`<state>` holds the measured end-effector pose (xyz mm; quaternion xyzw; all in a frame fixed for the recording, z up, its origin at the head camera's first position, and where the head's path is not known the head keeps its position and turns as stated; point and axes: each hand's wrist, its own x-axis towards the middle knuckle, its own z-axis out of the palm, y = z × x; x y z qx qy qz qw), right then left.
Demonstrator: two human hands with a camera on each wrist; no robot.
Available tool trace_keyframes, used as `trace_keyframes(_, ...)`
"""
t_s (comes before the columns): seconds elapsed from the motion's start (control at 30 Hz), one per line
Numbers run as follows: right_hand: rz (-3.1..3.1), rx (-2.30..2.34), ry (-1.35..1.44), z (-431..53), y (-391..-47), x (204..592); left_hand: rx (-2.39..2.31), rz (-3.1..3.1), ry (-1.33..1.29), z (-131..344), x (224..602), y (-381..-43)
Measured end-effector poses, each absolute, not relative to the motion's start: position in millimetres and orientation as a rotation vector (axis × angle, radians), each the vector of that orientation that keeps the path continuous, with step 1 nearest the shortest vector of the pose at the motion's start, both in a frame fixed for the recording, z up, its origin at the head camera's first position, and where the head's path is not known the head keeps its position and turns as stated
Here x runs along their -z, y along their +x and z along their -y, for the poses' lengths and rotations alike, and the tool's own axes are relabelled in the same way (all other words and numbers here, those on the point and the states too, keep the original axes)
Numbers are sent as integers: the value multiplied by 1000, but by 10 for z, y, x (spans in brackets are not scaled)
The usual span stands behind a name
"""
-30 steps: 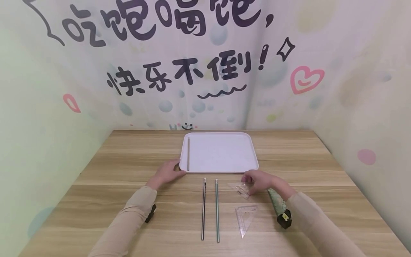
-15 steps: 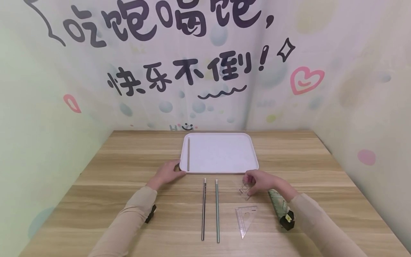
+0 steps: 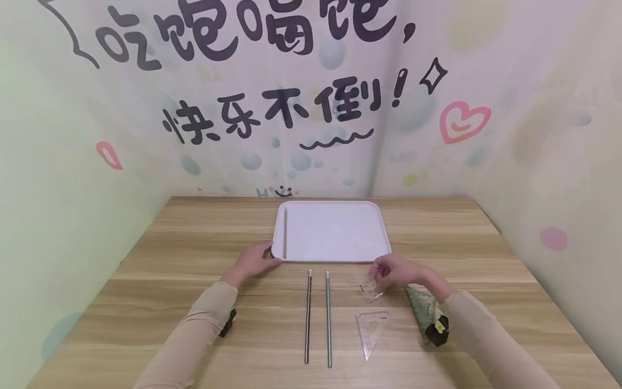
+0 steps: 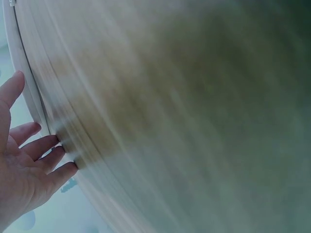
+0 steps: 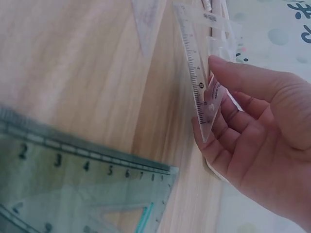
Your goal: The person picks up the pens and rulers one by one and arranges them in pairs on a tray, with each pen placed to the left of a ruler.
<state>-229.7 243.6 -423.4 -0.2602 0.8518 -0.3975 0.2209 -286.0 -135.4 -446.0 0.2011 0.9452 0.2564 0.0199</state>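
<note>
My right hand (image 3: 399, 271) pinches a clear set square (image 5: 197, 73) between thumb and fingers near the tray's front right corner. In the right wrist view its scale and pointed tip show in front of the curled fingers. My left hand (image 3: 252, 261) rests at the front left corner of the white tray (image 3: 335, 261), its fingers loosely spread in the left wrist view. A brownish-grey pencil (image 3: 285, 232) lies along the tray's left side. On the table lie a black pencil (image 3: 308, 319), a green pencil (image 3: 329, 321) and a second clear set square (image 3: 371, 330).
A green see-through set square (image 3: 421, 308) lies by my right forearm, partly covered by a black wrist device (image 3: 437, 332). Another dark device (image 3: 228, 323) shows at my left sleeve. The wooden table (image 3: 194, 232) meets a printed wall cloth (image 3: 291, 178) behind the tray.
My right hand has shifted slightly to the right; the clear set square in it has turned and come up off the table. My left hand and the tray stay put.
</note>
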Motion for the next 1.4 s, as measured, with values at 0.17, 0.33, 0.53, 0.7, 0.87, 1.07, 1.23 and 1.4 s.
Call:
trace_keyframes(0.17,-2320,1144,-622,-2478,-2301,4237,-812,-2920,614,1344,4461,-2861)
trace_keyframes(0.33,-2283,1171,-566,-2495,-2292,4196,-807,-2922,620,1338,4458,-2865)
trace_keyframes(0.53,-2279,1186,-497,-2506,-2276,4160,-804,-2934,643,1337,4450,-2870)
trace_keyframes(0.7,-2268,1199,-465,-2504,-2256,4142,-800,-2930,646,1336,4443,-2864)
trace_keyframes(0.87,-2266,1218,-457,-2494,-2253,4130,-804,-2923,640,1339,4440,-2863)
trace_keyframes(1.07,-2242,1244,-435,-2470,-2257,4092,-799,-2926,644,1344,4435,-2861)
trace_keyframes(1.23,-2243,1242,-418,-2458,-2276,4070,-796,-2932,658,1351,4435,-2855)
trace_keyframes(1.4,-2258,1234,-458,-2431,-2298,4034,-807,-2927,664,1349,4424,-2850)
